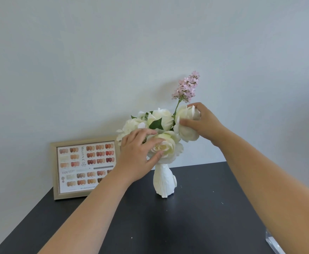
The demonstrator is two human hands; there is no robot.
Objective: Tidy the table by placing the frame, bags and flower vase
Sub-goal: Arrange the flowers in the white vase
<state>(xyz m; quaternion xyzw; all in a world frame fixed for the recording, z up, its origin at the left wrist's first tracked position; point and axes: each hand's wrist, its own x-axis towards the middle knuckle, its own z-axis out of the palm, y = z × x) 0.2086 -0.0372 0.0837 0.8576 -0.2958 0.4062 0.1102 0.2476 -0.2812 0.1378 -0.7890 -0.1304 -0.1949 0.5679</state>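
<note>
A white flower vase (163, 182) stands upright on the dark table (195, 222), near the wall. It holds several cream roses (162, 117) and one pink lilac sprig (187, 87). My left hand (138, 154) cups the front rose, thumb under the bloom and fingers over its top. My right hand (203, 122) grips the right-hand rose between thumb and fingers. A beige frame (55, 171) with a nail-colour chart leans against the wall to the left of the vase, its right side hidden by my left hand. No bags are in view.
A clear acrylic object (275, 243) pokes in at the table's lower right edge. The pale wall (113, 52) rises directly behind the table. The table's left edge runs diagonally from the frame toward the lower left.
</note>
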